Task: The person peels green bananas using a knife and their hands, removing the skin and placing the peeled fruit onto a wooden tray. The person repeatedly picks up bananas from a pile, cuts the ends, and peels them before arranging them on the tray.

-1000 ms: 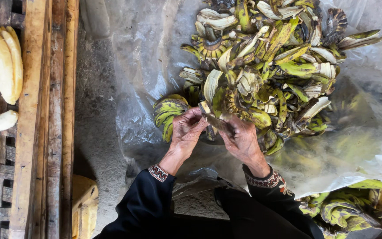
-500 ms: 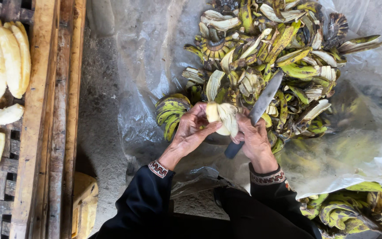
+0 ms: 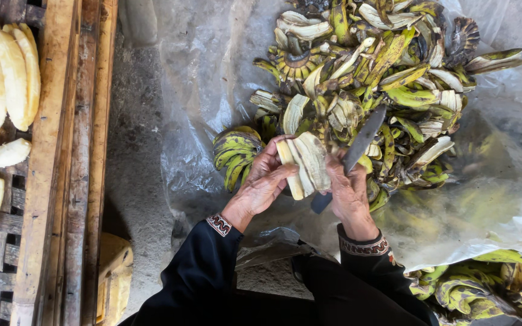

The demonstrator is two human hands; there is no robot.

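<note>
My left hand point(image 3: 263, 180) grips a banana point(image 3: 302, 160) whose peel is split open, showing pale flesh and the pale insides of the peel strips. My right hand point(image 3: 347, 192) touches the banana's right side and holds a knife point(image 3: 357, 148) with a dark handle, its grey blade pointing up and to the right. Both hands are over a clear plastic sheet point(image 3: 200, 90), just below a big pile of green and yellow banana peels point(image 3: 376, 72). A bunch of unpeeled green-yellow bananas point(image 3: 235, 151) lies right beside my left hand.
A wooden slatted tray point(image 3: 49, 181) at the left holds several peeled pale bananas point(image 3: 7, 90). More unpeeled bananas point(image 3: 484, 290) lie at the bottom right. A yellow object point(image 3: 113, 271) sits by the tray. Grey concrete floor point(image 3: 134, 163) runs between tray and plastic sheet.
The banana, first held low among the peels, has been lifted and its peel spread open. The knife blade now points up to the right.
</note>
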